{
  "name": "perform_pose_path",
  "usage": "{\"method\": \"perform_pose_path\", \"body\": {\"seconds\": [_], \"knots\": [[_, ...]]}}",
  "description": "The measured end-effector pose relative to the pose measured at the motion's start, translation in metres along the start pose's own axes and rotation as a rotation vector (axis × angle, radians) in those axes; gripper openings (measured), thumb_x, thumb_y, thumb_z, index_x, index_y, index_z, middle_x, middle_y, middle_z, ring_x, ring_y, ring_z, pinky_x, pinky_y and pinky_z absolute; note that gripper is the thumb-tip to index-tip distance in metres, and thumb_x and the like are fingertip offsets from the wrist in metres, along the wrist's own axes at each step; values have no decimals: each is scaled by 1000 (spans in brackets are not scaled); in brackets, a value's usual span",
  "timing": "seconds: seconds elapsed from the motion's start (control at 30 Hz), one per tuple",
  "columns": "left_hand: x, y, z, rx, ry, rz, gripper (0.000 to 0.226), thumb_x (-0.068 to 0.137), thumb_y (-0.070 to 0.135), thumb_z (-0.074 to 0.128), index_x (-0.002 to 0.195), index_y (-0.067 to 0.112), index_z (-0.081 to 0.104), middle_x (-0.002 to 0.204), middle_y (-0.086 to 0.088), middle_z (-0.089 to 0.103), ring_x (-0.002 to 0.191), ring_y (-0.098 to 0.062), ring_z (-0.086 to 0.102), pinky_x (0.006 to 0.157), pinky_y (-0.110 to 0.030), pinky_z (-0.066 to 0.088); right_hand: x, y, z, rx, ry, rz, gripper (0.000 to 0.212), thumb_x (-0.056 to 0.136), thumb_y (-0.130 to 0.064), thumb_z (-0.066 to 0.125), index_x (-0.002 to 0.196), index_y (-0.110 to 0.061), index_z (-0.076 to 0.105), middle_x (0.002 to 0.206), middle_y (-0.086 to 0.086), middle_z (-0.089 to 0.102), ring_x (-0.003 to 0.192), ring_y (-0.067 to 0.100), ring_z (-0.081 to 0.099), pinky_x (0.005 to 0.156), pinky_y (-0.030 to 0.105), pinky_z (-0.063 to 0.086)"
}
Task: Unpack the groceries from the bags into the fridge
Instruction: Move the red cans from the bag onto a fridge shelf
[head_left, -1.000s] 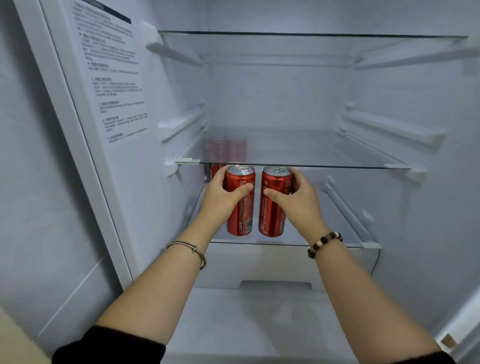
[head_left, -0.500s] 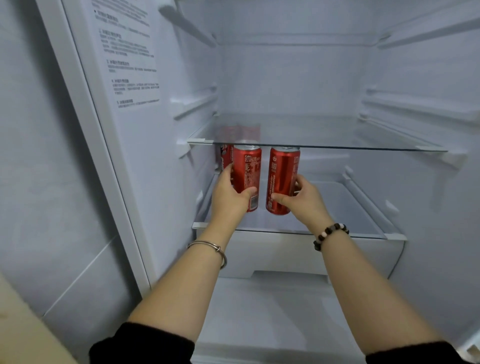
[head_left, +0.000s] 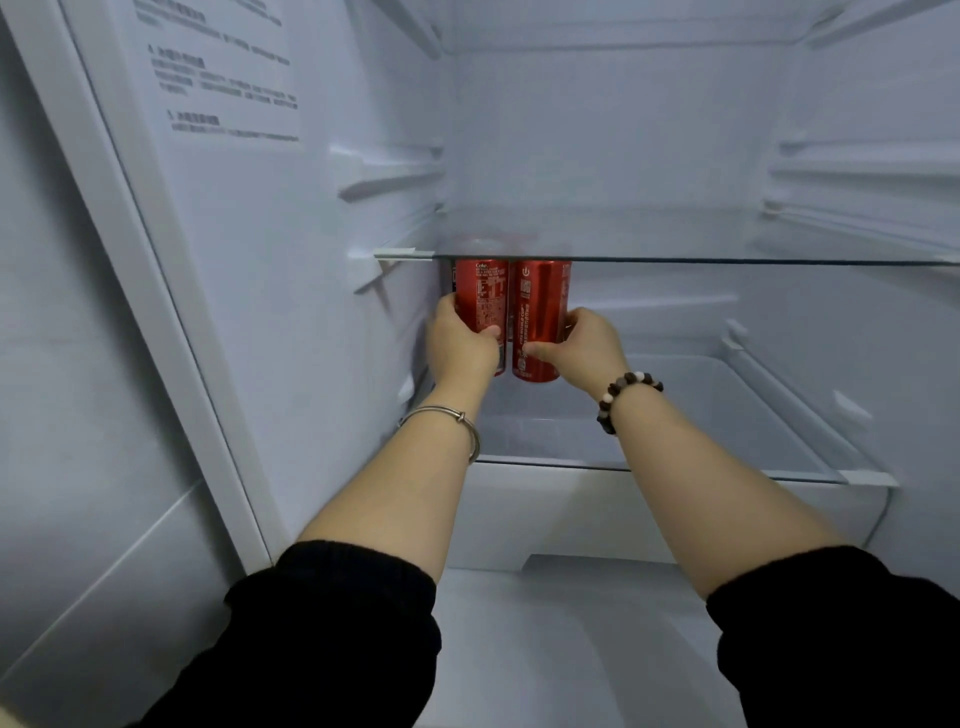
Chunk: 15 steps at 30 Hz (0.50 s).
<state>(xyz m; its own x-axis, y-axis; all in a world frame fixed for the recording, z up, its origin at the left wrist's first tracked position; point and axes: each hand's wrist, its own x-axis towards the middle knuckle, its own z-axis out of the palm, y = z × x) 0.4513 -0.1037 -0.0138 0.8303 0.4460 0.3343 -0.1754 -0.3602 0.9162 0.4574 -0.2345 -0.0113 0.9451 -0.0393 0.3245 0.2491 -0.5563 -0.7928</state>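
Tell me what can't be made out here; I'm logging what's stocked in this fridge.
Head view only:
- Tops of the left can and right can: hidden by the glass shelf edge.
- Whether they are set down: left hand covers one base, right hand crowds the other.
- Cans behind them: only red slivers show.
- Wall label text: too small, blurred.
- Grocery bags: outside the frame.

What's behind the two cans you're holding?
Only red slivers of rear cans show, beside the left can and right can. These and the left hand and right hand cover the rest, so their number cannot be told.
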Motion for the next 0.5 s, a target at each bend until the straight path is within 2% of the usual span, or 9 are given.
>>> {"method": "perform_pose_path", "body": {"seconds": [0.1,0.27,0.4,0.5], "knots": [[8,-4,8,31,61,-8,42,77,12,69,117,20,57,115,-4,64,107,-25,60,92,-44,49,9,-2,4,2,0,3,42,77,-26,77,112,-8,60,110,5,67,93,15,62,75,23,46],[13,-3,12,13,119,-37,38,83,8,64,120,14,56,115,-4,65,106,-24,60,85,-30,44,23,-2,12,23,-19,18,40,78,-24,76,111,-8,61,103,6,67,83,12,58,73,23,45],[19,-5,16,1,124,-82,40,84,8,63,123,11,54,119,-6,63,109,-25,59,85,-31,44,32,1,19,39,-10,14,38,77,-24,77,110,-9,63,101,6,68,86,15,62,73,24,47],[24,-13,18,-38,132,-170,34,80,5,63,114,8,58,112,-10,66,104,-28,62,78,-26,43,37,4,26,55,11,18,45,76,-26,78,114,-8,61,106,6,68,91,17,63,76,25,48]]}}
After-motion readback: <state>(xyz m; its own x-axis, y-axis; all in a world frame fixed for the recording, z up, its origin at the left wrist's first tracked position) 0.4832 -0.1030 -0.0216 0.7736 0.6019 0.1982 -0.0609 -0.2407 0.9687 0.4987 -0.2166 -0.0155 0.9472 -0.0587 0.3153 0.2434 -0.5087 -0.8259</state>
